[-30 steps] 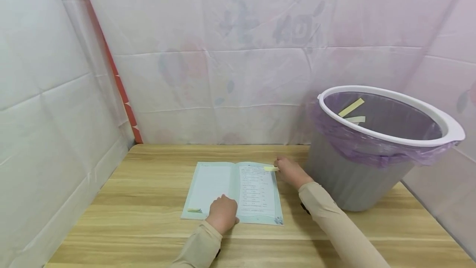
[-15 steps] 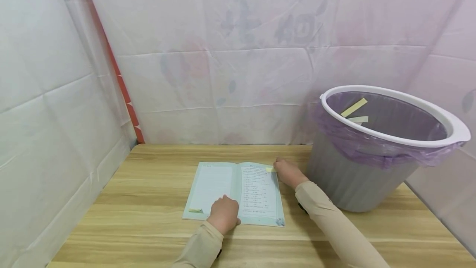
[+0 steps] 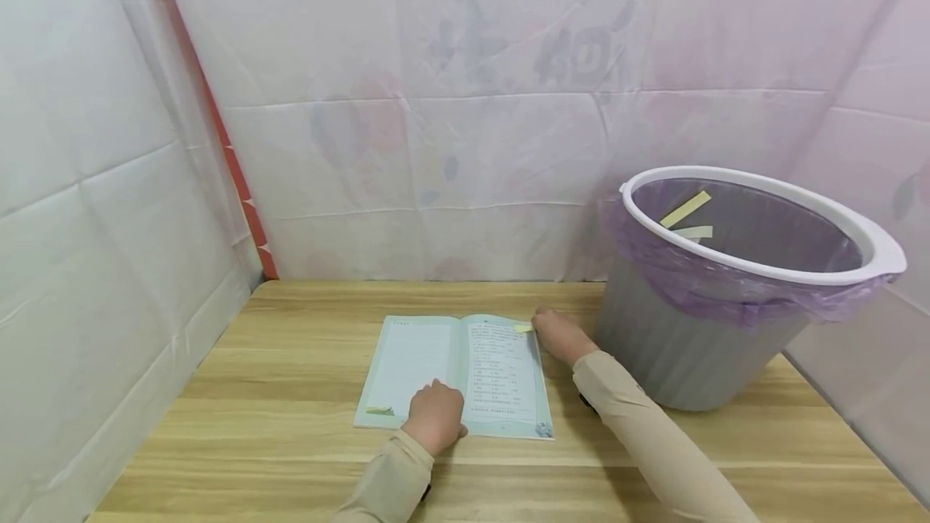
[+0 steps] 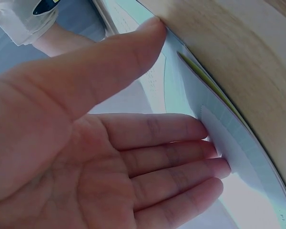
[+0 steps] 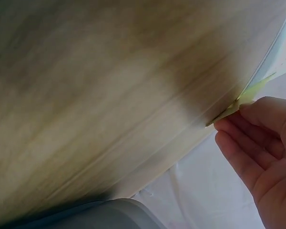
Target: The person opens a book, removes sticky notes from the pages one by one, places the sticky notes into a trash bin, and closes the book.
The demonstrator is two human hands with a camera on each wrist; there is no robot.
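An open booklet with pale green page borders lies on the wooden table. My left hand rests on its lower middle, near the fold. In the left wrist view the fingers of that hand are nearly straight, their tips touching a page, and the thumb reaches the booklet's lower edge. At the top right corner of the right page, my right hand pinches a pale yellow paper strip. The right wrist view shows this strip between thumb and fingers, its far part over the page's edge.
A grey ribbed bin with a white rim and purple bag stands close to my right forearm. Inside it are a yellow strip and a whitish strip. A white cloth backdrop rises behind the wooden table.
My right hand has shifted slightly left, and the strip's visible part over the page looks shorter. The left hand stays in place on the booklet.
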